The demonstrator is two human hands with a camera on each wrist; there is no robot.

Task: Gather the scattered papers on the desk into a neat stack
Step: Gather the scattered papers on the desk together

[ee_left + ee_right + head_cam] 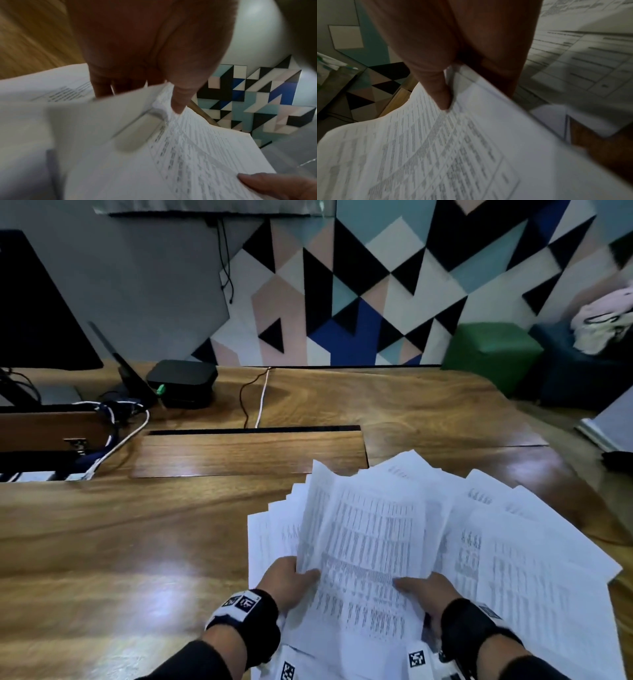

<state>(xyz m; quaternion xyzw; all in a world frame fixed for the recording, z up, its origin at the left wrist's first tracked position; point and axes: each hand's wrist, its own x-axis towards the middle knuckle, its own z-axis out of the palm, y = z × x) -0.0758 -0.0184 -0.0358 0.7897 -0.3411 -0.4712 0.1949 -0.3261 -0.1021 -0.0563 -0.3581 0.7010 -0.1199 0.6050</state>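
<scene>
- On the desk's [137, 542] near right: fanned papers [370, 542], long axis pointing away.
- Left hand [291, 580] and right hand [424, 590] each pinch the papers' near edge.

Both forearms enter from the bottom of the head view in black sleeves [191, 662]. The left wrist carries a black band [253, 621] with a white plate on top bearing two square black-and-white coded markers [241, 602]. The right wrist wears a matching black band [469, 628]; a white edge with part of a marker [488, 610] shows on its upper right side. The left hand [291, 580] and right hand [428, 590] are bare, with no gloves or rings visible.
</scene>
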